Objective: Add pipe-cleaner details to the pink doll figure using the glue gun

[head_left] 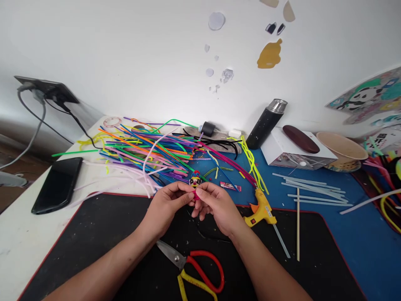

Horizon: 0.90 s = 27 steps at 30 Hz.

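Over the black mat (94,234), hands (169,205) pinch a figure (195,182) — bowl (341,147) interior unclear

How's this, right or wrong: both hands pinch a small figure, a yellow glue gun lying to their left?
Wrong: the head view shows the yellow glue gun to their right; the left hand and right hand do pinch the small figure.

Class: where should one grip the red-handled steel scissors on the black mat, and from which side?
Take the red-handled steel scissors by the red loop, coming from the right: the closed blades point up-left, the loops lie to the right. The left hand and right hand pinch a small colourful figure.
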Available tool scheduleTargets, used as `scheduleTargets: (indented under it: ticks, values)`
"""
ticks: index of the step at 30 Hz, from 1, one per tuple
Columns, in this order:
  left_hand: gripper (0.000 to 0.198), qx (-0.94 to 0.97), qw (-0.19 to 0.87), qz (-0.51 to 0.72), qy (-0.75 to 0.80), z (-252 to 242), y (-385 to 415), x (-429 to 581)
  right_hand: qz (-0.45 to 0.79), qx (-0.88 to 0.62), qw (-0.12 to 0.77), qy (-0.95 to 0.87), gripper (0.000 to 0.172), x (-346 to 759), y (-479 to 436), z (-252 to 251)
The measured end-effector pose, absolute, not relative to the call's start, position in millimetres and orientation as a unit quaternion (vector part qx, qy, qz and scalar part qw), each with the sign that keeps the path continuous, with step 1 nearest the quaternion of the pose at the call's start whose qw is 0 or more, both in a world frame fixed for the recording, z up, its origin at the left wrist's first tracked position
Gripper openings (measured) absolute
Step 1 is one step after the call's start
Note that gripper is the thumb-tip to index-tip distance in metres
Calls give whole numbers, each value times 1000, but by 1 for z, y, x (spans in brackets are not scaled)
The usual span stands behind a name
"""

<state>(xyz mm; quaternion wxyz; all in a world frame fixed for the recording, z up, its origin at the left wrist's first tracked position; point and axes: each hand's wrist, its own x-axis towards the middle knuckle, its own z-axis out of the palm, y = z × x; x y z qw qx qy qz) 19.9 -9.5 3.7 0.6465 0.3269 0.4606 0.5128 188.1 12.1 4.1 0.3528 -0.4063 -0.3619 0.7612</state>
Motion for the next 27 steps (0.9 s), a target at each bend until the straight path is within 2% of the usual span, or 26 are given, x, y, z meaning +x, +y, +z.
scheduleTargets:
  ticks: [9,27]
  values:
    - [16,348,662,493,445,4,-9,19,760,-399,360,-366,44,189,12,2]
    - [28,239,740,450,440,9,-5,16,755,-410,347,-376,41,189,13,0]
